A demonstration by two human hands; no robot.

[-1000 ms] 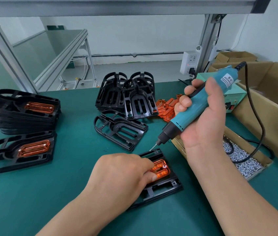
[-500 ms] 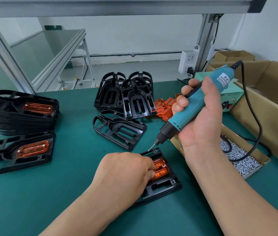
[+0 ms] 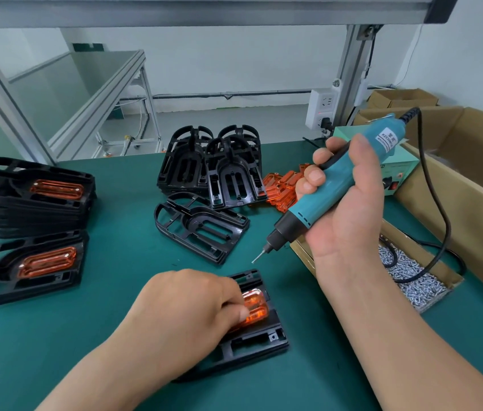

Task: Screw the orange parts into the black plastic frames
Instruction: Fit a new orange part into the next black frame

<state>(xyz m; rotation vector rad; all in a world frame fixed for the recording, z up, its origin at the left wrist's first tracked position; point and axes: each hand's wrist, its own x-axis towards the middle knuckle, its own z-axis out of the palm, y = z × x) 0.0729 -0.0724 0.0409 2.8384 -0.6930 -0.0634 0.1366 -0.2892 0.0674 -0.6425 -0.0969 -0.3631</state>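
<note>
A black plastic frame (image 3: 252,345) lies flat on the green mat in front of me, with an orange part (image 3: 257,304) seated in it. My left hand (image 3: 187,315) lies over the frame, its curled fingertips pinching at the orange part and hiding most of it. My right hand (image 3: 350,215) grips a teal electric screwdriver (image 3: 304,213), held tilted in the air. Its bit points down-left and hovers above the frame's far edge without touching it.
Finished frames with orange inserts are stacked at the left (image 3: 30,197), one more (image 3: 27,268) lying in front. An empty frame (image 3: 201,229), upright empty frames (image 3: 213,170) and loose orange parts (image 3: 281,188) sit mid-table. A screw tray (image 3: 412,277) and cardboard box (image 3: 471,179) stand right.
My left fingers have slid further over the orange part, covering the screw seen on it earlier. The screwdriver stays raised with hardly any shift.
</note>
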